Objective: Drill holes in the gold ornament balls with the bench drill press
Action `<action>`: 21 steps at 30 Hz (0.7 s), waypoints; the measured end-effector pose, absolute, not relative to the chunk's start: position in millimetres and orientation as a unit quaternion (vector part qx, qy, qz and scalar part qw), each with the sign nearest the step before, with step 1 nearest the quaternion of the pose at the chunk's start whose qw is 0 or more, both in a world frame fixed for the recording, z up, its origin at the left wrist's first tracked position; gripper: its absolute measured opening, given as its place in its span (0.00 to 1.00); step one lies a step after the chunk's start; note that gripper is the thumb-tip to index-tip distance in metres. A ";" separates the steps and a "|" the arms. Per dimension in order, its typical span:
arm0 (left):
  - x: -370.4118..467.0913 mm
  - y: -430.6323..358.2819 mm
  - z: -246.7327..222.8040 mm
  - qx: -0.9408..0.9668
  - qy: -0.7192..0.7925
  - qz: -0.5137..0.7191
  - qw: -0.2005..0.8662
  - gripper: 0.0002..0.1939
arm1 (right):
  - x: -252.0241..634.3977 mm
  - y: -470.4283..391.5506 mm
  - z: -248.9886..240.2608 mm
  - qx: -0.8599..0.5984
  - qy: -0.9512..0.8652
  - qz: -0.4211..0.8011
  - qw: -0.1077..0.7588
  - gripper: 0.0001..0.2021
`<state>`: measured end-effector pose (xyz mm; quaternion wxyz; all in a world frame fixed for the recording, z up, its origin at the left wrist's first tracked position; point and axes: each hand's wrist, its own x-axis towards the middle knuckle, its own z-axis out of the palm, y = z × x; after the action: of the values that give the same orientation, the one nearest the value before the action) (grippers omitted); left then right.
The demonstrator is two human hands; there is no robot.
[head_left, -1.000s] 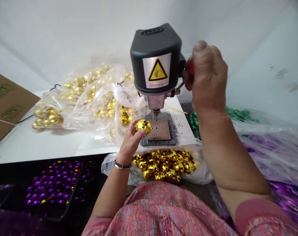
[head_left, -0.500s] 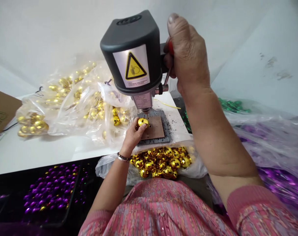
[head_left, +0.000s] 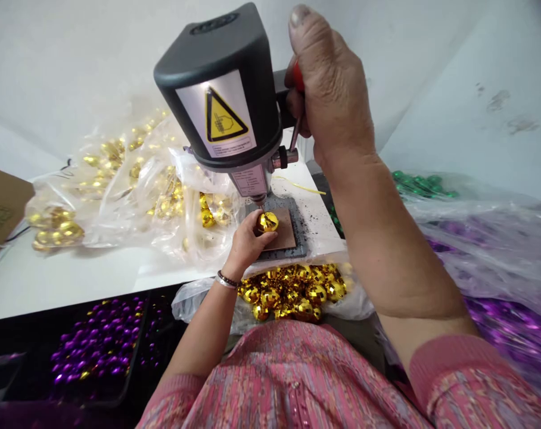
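Note:
Between the thumb and fingers of my left hand (head_left: 248, 238) is a shiny gold faceted ball (head_left: 268, 222). It sits over a brown board (head_left: 287, 233) on the grey base (head_left: 300, 238) of a small drill press (head_left: 217, 89). The chuck and bit (head_left: 258, 201) are just above the ball; whether the bit touches it I cannot tell. High on the right, my right hand (head_left: 330, 77) is closed round the red-knobbed feed lever (head_left: 298, 76) of the press. An open plastic bag (head_left: 190, 304) of gold balls (head_left: 292, 292) lies in front of me.
Clear bags (head_left: 114, 208) of gold balls cover the table's left side. A black tray (head_left: 127, 381) holds purple beads (head_left: 100, 339). Purple pieces (head_left: 512, 333) and green balls (head_left: 425, 185) lie bagged at right. A cardboard box (head_left: 5, 208) stands far left. Dark shavings surround the base.
My left hand has shifted the gold ball rightward over the board, under the chuck. My right hand stays on the lever. The view has shifted slightly, with the press appearing further left and higher.

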<state>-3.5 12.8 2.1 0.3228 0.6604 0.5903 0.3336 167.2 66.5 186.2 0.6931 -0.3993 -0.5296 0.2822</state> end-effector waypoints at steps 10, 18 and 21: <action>0.2 9.0 8.3 0.662 0.576 0.320 0.356 0.31 | 168.4 45.9 176.3 -0.329 -0.560 0.275 0.709 0.17; -0.6 9.0 2.6 0.669 0.569 0.323 0.352 0.28 | 184.2 -2.7 144.6 -0.366 -0.640 0.203 0.644 0.11; -0.1 8.4 3.6 0.669 0.567 0.326 0.353 0.28 | 184.0 -9.3 134.3 -0.378 -0.640 0.191 0.642 0.13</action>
<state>-0.1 8.4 3.6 0.3529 0.6690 0.5670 0.3264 184.0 -9.3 134.3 0.6416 -0.3777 -0.6397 0.1908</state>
